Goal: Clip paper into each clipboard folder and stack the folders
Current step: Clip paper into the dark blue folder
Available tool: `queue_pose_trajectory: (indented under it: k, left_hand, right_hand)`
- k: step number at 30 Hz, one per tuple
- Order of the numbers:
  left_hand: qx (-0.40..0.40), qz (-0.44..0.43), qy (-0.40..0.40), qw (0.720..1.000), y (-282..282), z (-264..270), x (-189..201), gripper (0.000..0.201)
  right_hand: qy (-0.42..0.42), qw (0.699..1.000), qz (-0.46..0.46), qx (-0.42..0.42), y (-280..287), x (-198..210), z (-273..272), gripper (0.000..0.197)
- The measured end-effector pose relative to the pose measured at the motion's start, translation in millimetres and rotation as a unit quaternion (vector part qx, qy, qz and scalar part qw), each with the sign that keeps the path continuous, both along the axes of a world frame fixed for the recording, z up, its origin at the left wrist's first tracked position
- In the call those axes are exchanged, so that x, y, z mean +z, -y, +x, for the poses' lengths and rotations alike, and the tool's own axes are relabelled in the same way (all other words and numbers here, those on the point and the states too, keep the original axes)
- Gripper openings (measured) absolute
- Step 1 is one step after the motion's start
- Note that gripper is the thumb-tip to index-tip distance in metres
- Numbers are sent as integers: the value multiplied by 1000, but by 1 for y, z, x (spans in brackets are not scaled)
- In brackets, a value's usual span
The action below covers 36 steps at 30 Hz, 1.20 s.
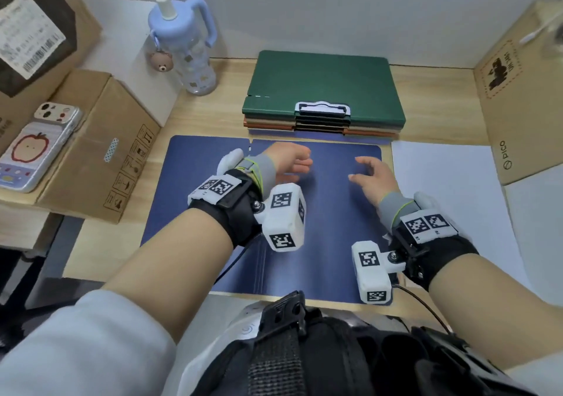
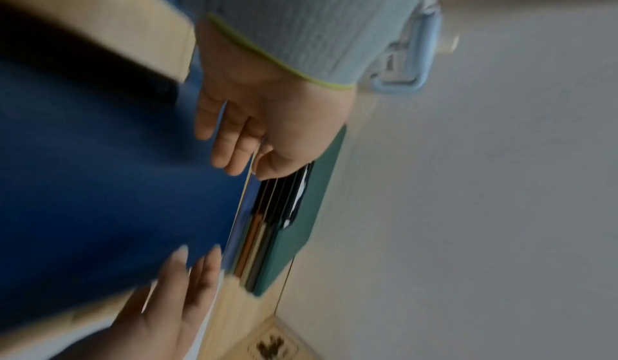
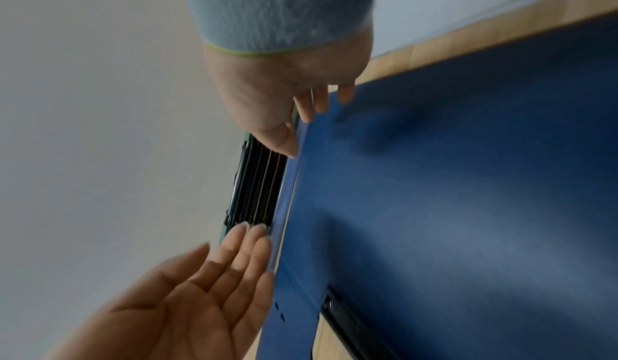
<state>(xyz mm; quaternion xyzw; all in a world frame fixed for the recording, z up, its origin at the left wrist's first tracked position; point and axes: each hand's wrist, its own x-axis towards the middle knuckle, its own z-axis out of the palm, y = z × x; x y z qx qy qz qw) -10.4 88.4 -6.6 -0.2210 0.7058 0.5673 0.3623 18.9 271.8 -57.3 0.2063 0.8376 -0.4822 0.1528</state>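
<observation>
A closed dark blue clipboard folder [image 1: 323, 219] lies flat on the desk in front of me. My left hand [image 1: 292, 161] is over its far edge with loosely bent fingers and holds nothing. My right hand [image 1: 368, 176] is beside it, fingers spread and relaxed, also with nothing in it. Behind the blue folder [image 3: 468, 207] stands a stack of folders [image 1: 323, 127] with a green folder [image 1: 323, 84] on top, its clip [image 1: 323, 109] facing me. The wrist views are blurred and show both hands near the edge of the stack [image 2: 294, 220]. Whether the fingers touch the blue cover, I cannot tell.
White paper [image 1: 451, 200] lies to the right of the blue folder. A blue water bottle [image 1: 185, 45] stands at the back left. Cardboard boxes [image 1: 100, 151] with a phone [image 1: 39, 145] on them line the left side. Another box [image 1: 524, 90] stands at the right.
</observation>
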Motion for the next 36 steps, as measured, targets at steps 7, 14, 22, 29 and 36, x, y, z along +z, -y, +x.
queue_pose_trajectory:
  k: [7, 14, 22, 29, 36]
  left_hand:
    - [-10, 106, 94, 990, -99, 17, -14, 15]
    - [28, 119, 143, 982, -164, 27, -38, 32]
    - [27, 35, 117, 992, -192, 14, -58, 24]
    - [-128, -2, 82, 988, -209, 26, -53, 29]
    - [-178, -40, -46, 982, -193, 30, -50, 34]
  right_hand:
    - [36, 988, 89, -119, -90, -3, 16, 60]
    - [129, 956, 135, -228, -170, -7, 42, 71]
    - [200, 952, 154, -171, -189, -6, 46, 78]
    - [214, 949, 145, -180, -190, -4, 49, 80]
    - [151, 953, 97, -245, -181, -5, 50, 78]
